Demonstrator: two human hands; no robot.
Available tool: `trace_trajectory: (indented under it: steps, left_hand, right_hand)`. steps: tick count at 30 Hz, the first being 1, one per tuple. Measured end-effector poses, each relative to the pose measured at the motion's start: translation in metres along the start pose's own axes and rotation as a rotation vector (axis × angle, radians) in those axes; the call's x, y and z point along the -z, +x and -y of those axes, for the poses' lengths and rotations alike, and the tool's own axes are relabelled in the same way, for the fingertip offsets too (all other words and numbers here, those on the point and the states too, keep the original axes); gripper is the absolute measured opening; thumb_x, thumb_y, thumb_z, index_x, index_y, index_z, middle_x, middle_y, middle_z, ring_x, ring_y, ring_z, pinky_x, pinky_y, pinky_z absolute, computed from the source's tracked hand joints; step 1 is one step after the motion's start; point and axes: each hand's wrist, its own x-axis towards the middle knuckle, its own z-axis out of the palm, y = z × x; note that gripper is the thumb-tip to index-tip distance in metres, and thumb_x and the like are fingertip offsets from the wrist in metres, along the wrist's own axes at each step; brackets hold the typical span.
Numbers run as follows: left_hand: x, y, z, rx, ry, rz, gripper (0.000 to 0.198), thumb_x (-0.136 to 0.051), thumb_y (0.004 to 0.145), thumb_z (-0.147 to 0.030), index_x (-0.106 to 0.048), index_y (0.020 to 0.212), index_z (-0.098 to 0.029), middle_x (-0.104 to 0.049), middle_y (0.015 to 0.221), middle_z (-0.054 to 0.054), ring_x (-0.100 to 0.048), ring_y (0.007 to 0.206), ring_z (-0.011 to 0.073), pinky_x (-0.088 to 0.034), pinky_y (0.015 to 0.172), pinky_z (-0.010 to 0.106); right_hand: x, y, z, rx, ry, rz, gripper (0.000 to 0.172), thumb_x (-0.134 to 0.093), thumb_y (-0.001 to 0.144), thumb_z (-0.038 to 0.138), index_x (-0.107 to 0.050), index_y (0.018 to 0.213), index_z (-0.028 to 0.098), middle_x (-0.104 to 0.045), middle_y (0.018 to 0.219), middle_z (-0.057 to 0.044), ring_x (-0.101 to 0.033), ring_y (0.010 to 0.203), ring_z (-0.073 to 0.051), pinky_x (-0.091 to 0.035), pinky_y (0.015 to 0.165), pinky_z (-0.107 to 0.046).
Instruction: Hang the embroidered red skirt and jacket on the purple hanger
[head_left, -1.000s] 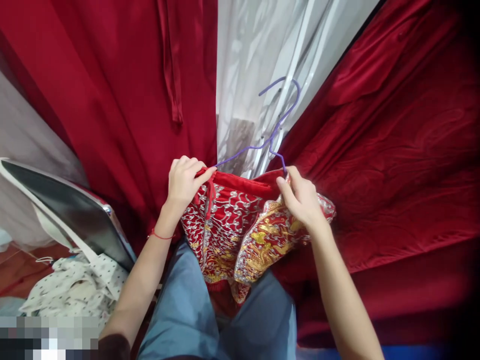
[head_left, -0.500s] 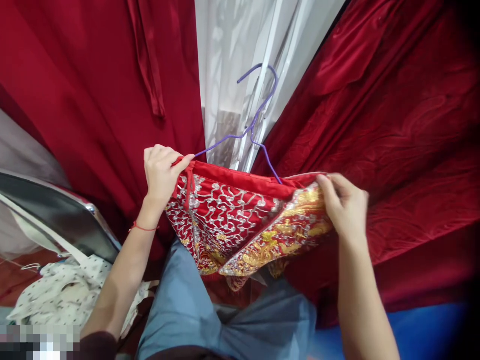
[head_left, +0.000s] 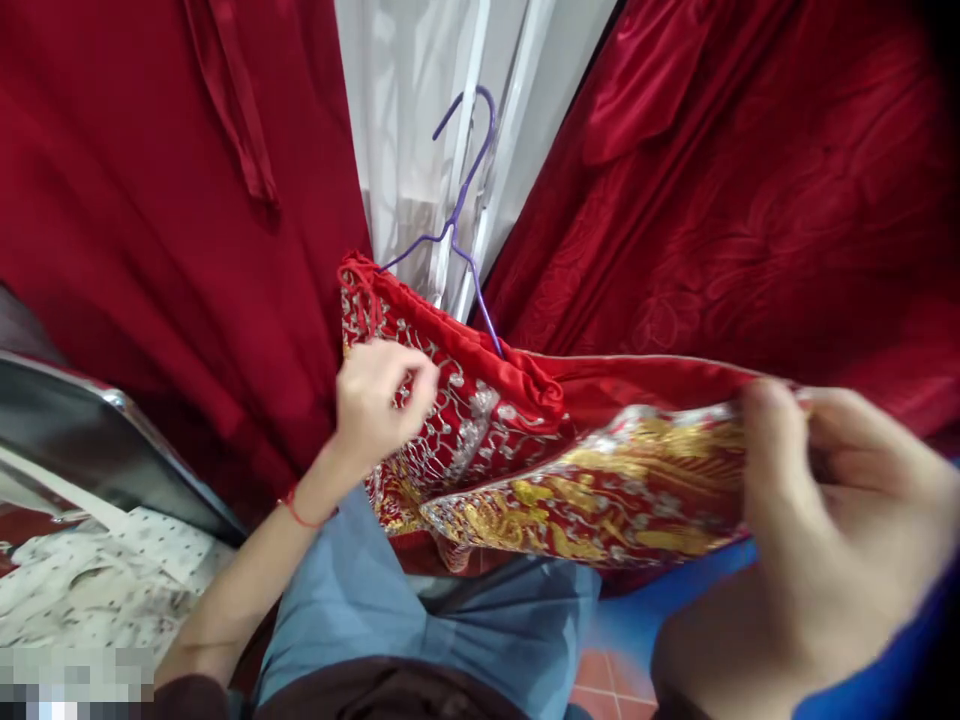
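Observation:
A red garment [head_left: 517, 400] with silver and gold embroidery hangs in front of me, its waistband around the lower part of a purple hanger [head_left: 459, 215]. At the right, my right hand [head_left: 840, 500] pinches the top edge of the gold-embroidered panel [head_left: 600, 490] and holds it stretched out sideways. My left hand [head_left: 382, 400] is in front of the silver-patterned part, its fingers curled with thumb and forefinger nearly meeting; whether cloth is between them cannot be made out.
Red drapes hang at the left [head_left: 150, 200] and right [head_left: 750, 200], with a white sheer curtain [head_left: 405, 120] between. A dark chair back [head_left: 112, 450] and dotted white cloth [head_left: 97, 580] are at lower left. Blue material lies at lower right.
My right hand has pulled the gold panel out to the right and nearer. My left hand has let go of the garment's upper left corner and moved right and down. The view has shifted.

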Motion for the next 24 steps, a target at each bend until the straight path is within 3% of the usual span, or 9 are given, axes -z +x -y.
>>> trace_trajectory:
  steps: [2,3,5,7,11,16,18,22,24]
  left_hand:
    - [0.003,-0.023,-0.047,-0.127,-0.29,0.327,0.027,-0.05,0.095,-0.039,-0.063,0.078,-0.024,-0.068,0.071,0.001,-0.062,0.068,0.0158,-0.047,0.071,0.034]
    - [0.006,-0.032,-0.067,-0.111,-0.382,0.427,0.032,-0.053,0.092,-0.053,-0.064,0.084,-0.025,-0.066,0.068,0.0,-0.061,0.064,0.0158,-0.047,0.067,0.033]
    - [0.017,-0.042,-0.099,-0.003,-0.4,0.538,0.061,-0.059,0.073,-0.081,-0.065,0.094,-0.025,-0.065,0.069,0.001,-0.061,0.062,0.0182,-0.047,0.063,0.034]
    - [0.03,-0.044,-0.116,0.109,-0.297,0.571,0.081,-0.06,0.056,-0.093,-0.064,0.096,-0.023,-0.067,0.075,0.005,-0.065,0.068,0.0231,-0.049,0.065,0.037]
    - [0.049,-0.044,-0.12,0.139,-0.2,0.548,0.08,-0.066,0.054,-0.09,-0.066,0.094,-0.021,-0.07,0.089,0.011,-0.068,0.09,0.0308,-0.052,0.081,0.042]
    - [0.046,-0.056,-0.108,0.024,-0.253,0.511,0.028,-0.068,0.084,-0.048,-0.066,0.082,-0.02,-0.071,0.09,0.009,-0.066,0.097,0.0268,-0.054,0.084,0.04]
    - [0.045,-0.061,-0.108,-0.004,-0.242,0.494,0.014,-0.061,0.087,-0.031,-0.066,0.081,-0.019,-0.072,0.089,0.009,-0.064,0.1,0.0267,-0.054,0.087,0.041]
    - [0.049,-0.065,-0.117,-0.058,-0.191,0.526,0.015,-0.053,0.086,-0.019,-0.063,0.075,-0.019,-0.071,0.083,0.009,-0.061,0.103,0.028,-0.047,0.098,0.049]
    - [0.055,-0.068,-0.121,-0.073,-0.202,0.556,0.017,-0.052,0.085,-0.016,-0.061,0.071,-0.02,-0.07,0.079,0.007,-0.061,0.103,0.0272,-0.039,0.105,0.053]
  right_hand:
    - [-0.002,-0.02,0.019,-0.002,0.064,0.149,0.032,-0.061,0.092,0.042,-0.054,0.067,0.023,-0.047,0.057,0.001,-0.04,0.051,-0.013,-0.031,0.048,-0.03]
    - [-0.003,-0.03,0.026,0.011,0.096,0.243,0.032,-0.061,0.093,0.042,-0.053,0.068,0.023,-0.047,0.056,0.002,-0.042,0.05,-0.013,-0.033,0.048,-0.029]
    - [-0.004,-0.047,0.038,0.046,0.143,0.409,0.03,-0.058,0.094,0.041,-0.053,0.071,0.023,-0.049,0.056,0.003,-0.044,0.049,-0.011,-0.036,0.048,-0.026]
    - [-0.002,-0.061,0.049,0.056,0.183,0.527,0.028,-0.056,0.096,0.041,-0.053,0.075,0.023,-0.051,0.057,0.003,-0.046,0.049,-0.011,-0.037,0.048,-0.024]
    - [0.006,-0.066,0.065,0.089,0.316,0.768,0.029,-0.049,0.1,0.046,-0.057,0.085,0.023,-0.061,0.066,0.002,-0.052,0.052,-0.011,-0.042,0.051,-0.023]
    - [0.004,-0.042,0.068,0.178,0.463,1.098,0.05,-0.038,0.101,0.057,-0.058,0.074,0.02,-0.065,0.069,-0.001,-0.058,0.06,-0.014,-0.048,0.06,-0.026]
    - [-0.005,-0.032,0.067,0.206,0.435,1.089,0.056,-0.038,0.1,0.061,-0.058,0.068,0.02,-0.064,0.066,-0.002,-0.058,0.061,-0.015,-0.048,0.061,-0.027]
    - [-0.035,-0.021,0.064,0.231,0.153,0.66,0.05,-0.058,0.087,0.067,-0.058,0.067,0.021,-0.059,0.06,-0.003,-0.057,0.063,-0.018,-0.042,0.06,-0.028]
    - [-0.051,-0.015,0.058,0.254,0.028,0.619,0.047,-0.067,0.079,0.066,-0.059,0.068,0.022,-0.06,0.062,-0.004,-0.056,0.065,-0.019,-0.041,0.061,-0.029]
